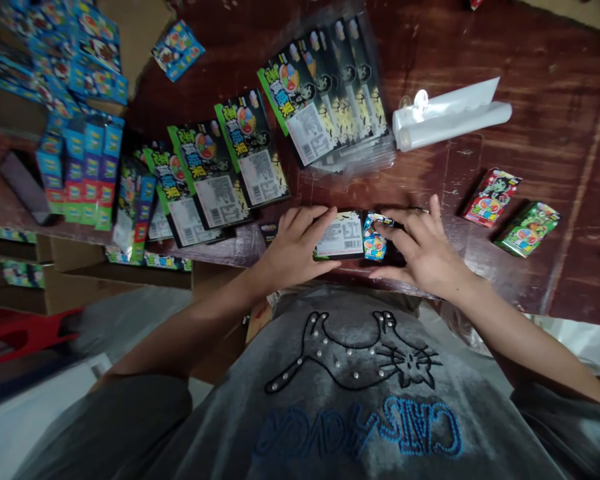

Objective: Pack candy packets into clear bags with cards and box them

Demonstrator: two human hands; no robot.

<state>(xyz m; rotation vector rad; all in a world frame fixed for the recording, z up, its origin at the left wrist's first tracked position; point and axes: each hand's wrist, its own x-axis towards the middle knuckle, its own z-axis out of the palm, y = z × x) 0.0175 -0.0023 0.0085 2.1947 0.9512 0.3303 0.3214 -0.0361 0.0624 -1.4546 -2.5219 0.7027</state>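
Near the table's front edge lies a printed candy pouch (344, 237), black with a white label panel and a green edge. My left hand (300, 245) grips its left end, thumb along the near side and fingers along the far side. A small blue candy box (375, 239) is at the pouch's right end; whether part of it is inside cannot be seen. My right hand (423, 248) holds this box between thumb and fingers. To the right of that hand lie a red candy box (492, 197) and a green candy box (527, 229).
Several matching pouches lie fanned out, some at the left (210, 177), others stacked behind (325, 93). A clear plastic roll (453, 123) lies back right. Blue boxes (87, 50) are heaped far left near a dark phone (25, 187). Cardboard trays (70, 283) stand below the left edge.
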